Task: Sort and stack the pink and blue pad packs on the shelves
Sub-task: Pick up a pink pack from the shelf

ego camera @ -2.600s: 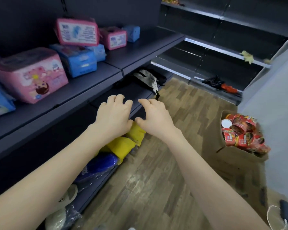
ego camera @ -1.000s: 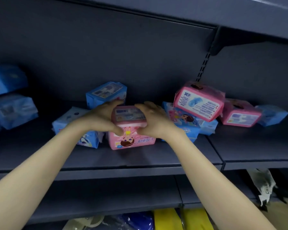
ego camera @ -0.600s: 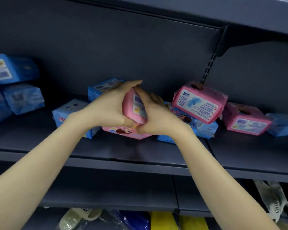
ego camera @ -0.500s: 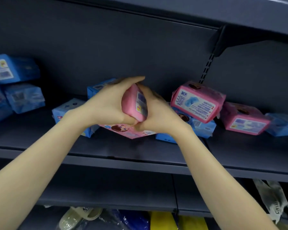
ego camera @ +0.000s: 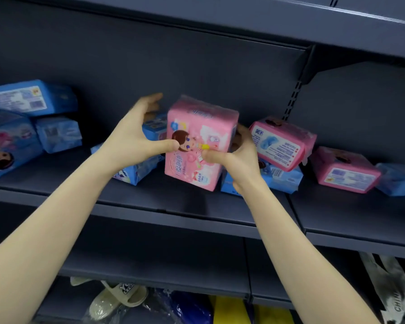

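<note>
The left hand (ego camera: 136,136) is spread. Its thumb lies flat against the printed front of the pink pack (ego camera: 197,141), while its fingers (ego camera: 150,102) reach up beside the pack's left edge, apart from it and blurred. The right hand (ego camera: 241,157) grips the same pack, thumb on the front and fingers curled round its right side. The pack stands nearly upright, slightly tilted, over the middle of the dark shelf (ego camera: 173,202). Whether its lower edge touches the board cannot be told.

A small blue pack (ego camera: 154,127) lies behind the left hand, and another blue pack (ego camera: 136,170) lies under the left wrist. To the right, a second pink pack (ego camera: 281,143) leans on a flat blue pack (ego camera: 283,178), with a third pink pack (ego camera: 346,171) lying beyond them. At the far left, several blue packs are piled together (ego camera: 33,97). On the bottom level sit a pale sandal (ego camera: 119,298) and yellow packages (ego camera: 229,309).
</note>
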`<state>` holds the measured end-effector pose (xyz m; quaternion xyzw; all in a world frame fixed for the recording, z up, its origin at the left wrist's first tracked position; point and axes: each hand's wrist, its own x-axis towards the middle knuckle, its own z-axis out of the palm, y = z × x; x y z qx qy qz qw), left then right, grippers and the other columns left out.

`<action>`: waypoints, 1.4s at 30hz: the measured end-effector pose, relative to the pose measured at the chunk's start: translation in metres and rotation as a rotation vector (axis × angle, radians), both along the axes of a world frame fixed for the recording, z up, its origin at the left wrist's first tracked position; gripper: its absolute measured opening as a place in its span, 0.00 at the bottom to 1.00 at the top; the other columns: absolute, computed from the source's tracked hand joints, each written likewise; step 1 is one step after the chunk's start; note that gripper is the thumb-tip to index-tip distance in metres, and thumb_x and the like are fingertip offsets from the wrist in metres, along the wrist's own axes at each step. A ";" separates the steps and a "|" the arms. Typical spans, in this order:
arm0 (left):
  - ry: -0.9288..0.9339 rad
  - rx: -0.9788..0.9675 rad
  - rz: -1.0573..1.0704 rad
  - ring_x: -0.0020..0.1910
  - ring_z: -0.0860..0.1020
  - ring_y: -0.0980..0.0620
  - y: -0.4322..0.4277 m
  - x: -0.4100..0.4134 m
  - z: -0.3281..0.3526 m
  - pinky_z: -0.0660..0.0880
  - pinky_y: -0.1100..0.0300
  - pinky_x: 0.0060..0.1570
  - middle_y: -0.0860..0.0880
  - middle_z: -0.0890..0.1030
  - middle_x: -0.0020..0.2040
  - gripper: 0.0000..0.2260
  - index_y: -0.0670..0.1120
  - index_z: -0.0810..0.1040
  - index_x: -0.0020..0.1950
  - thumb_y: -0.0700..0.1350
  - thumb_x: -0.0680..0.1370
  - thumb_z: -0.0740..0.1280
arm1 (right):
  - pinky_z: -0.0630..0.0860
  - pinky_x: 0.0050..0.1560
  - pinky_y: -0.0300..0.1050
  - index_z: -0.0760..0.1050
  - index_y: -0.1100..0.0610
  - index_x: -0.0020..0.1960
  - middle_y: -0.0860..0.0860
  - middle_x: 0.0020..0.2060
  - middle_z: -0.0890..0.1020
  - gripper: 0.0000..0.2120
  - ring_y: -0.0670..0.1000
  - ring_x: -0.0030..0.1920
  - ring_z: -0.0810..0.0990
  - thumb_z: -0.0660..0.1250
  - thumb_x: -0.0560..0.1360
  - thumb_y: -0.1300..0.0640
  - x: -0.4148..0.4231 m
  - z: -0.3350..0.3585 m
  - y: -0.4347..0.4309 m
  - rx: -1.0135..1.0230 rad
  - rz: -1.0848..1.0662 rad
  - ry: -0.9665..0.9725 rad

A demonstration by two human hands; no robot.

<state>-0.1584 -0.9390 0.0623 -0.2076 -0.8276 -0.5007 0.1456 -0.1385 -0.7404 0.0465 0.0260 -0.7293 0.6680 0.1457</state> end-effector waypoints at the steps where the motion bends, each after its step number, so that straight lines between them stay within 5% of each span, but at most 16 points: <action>1: -0.026 0.025 0.016 0.62 0.68 0.61 -0.001 0.000 -0.003 0.65 0.69 0.54 0.57 0.68 0.63 0.48 0.52 0.60 0.73 0.56 0.56 0.75 | 0.80 0.49 0.51 0.68 0.54 0.55 0.47 0.46 0.79 0.30 0.49 0.48 0.81 0.75 0.60 0.72 0.002 -0.001 -0.001 -0.090 0.015 -0.012; 8: -0.257 0.091 0.005 0.63 0.71 0.52 -0.009 0.012 -0.030 0.70 0.54 0.61 0.50 0.69 0.64 0.55 0.51 0.57 0.73 0.60 0.49 0.73 | 0.81 0.43 0.54 0.70 0.57 0.58 0.50 0.46 0.81 0.23 0.50 0.44 0.83 0.70 0.67 0.72 0.013 -0.015 -0.013 -0.471 0.128 -0.159; 13: -0.419 0.298 -0.094 0.54 0.78 0.54 -0.012 0.020 -0.044 0.75 0.49 0.55 0.52 0.77 0.58 0.56 0.55 0.53 0.74 0.56 0.50 0.75 | 0.81 0.44 0.54 0.74 0.57 0.56 0.51 0.43 0.83 0.23 0.52 0.44 0.83 0.71 0.62 0.66 0.013 -0.036 -0.021 -0.788 0.282 -0.286; 15: -0.370 0.372 -0.096 0.51 0.79 0.57 -0.010 0.026 -0.047 0.77 0.55 0.53 0.51 0.78 0.57 0.56 0.54 0.53 0.74 0.53 0.51 0.76 | 0.80 0.49 0.55 0.74 0.58 0.56 0.54 0.47 0.83 0.28 0.54 0.47 0.82 0.75 0.57 0.64 0.014 -0.050 -0.024 -0.912 0.373 -0.258; 17: -0.212 0.354 -0.047 0.46 0.78 0.66 -0.004 0.035 -0.048 0.75 0.70 0.45 0.53 0.76 0.54 0.53 0.52 0.53 0.74 0.46 0.54 0.77 | 0.80 0.49 0.55 0.75 0.59 0.57 0.56 0.51 0.82 0.35 0.56 0.51 0.82 0.81 0.51 0.62 0.012 -0.065 -0.023 -0.986 0.506 -0.218; 20: -0.016 0.258 -0.023 0.50 0.75 0.70 0.003 0.049 -0.053 0.70 0.77 0.46 0.61 0.71 0.53 0.51 0.57 0.54 0.71 0.46 0.54 0.77 | 0.76 0.59 0.54 0.71 0.59 0.62 0.57 0.57 0.79 0.39 0.56 0.58 0.78 0.82 0.54 0.58 0.011 -0.077 -0.018 -0.866 0.654 -0.197; 25: 0.032 0.205 -0.044 0.57 0.73 0.67 0.004 0.054 -0.062 0.70 0.75 0.53 0.72 0.70 0.52 0.50 0.60 0.54 0.70 0.53 0.54 0.77 | 0.77 0.56 0.54 0.71 0.60 0.61 0.58 0.56 0.78 0.38 0.57 0.58 0.78 0.82 0.54 0.58 0.015 -0.089 -0.009 -0.830 0.690 -0.211; 29: 0.008 0.238 -0.050 0.56 0.74 0.65 0.007 0.056 -0.065 0.72 0.72 0.52 0.65 0.72 0.54 0.49 0.59 0.55 0.70 0.53 0.53 0.76 | 0.76 0.56 0.56 0.70 0.57 0.63 0.56 0.57 0.78 0.39 0.56 0.59 0.77 0.82 0.55 0.55 0.019 -0.091 -0.005 -0.797 0.677 -0.204; 33: -0.285 0.599 0.018 0.47 0.80 0.58 0.006 0.048 -0.058 0.78 0.62 0.41 0.53 0.76 0.53 0.44 0.54 0.62 0.69 0.47 0.56 0.76 | 0.76 0.50 0.63 0.71 0.50 0.62 0.51 0.55 0.81 0.44 0.55 0.59 0.77 0.83 0.48 0.47 0.023 -0.089 -0.001 -0.787 0.585 -0.247; 38: -0.794 1.076 -0.009 0.44 0.82 0.51 0.001 0.038 -0.056 0.79 0.56 0.32 0.50 0.83 0.49 0.11 0.50 0.76 0.55 0.51 0.75 0.64 | 0.74 0.52 0.60 0.71 0.48 0.63 0.49 0.55 0.82 0.45 0.52 0.59 0.77 0.82 0.48 0.43 0.020 -0.079 0.003 -0.758 0.500 -0.275; 42: -0.982 1.153 -0.065 0.43 0.84 0.49 0.003 0.039 -0.064 0.80 0.55 0.35 0.49 0.84 0.48 0.14 0.50 0.79 0.53 0.57 0.73 0.64 | 0.74 0.53 0.57 0.66 0.49 0.66 0.48 0.53 0.81 0.50 0.50 0.58 0.78 0.81 0.48 0.42 0.016 -0.070 -0.005 -0.615 0.482 -0.279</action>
